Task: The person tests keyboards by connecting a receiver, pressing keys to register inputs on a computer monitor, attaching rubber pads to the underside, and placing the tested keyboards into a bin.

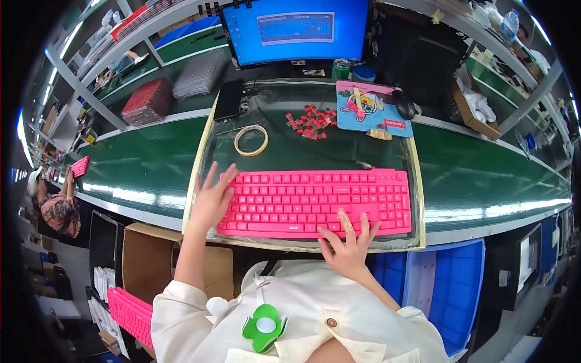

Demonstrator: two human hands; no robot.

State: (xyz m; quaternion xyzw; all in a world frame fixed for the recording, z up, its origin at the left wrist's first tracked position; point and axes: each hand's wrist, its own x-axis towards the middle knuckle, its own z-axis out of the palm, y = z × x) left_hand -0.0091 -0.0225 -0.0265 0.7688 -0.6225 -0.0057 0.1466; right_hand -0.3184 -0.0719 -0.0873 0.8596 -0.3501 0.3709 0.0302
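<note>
A bright pink keyboard lies flat in front of me on a mat with pale taped edges. At its left end my left hand is open, fingers spread and fingertips at the keyboard's upper left corner. My right hand reaches over the lower edge toward the right, fingers spread and holding nothing. One of its fingers is wrapped in tan tape. Whether those fingertips press any keys I cannot tell. Behind the keyboard lies a short cable end.
Beyond are a tape roll, several small red-and-black pieces, a patterned mouse pad and a black mouse. A monitor shows a keyboard picture. Below are pink keyboards, a cardboard box and a blue crate. Another person works far left.
</note>
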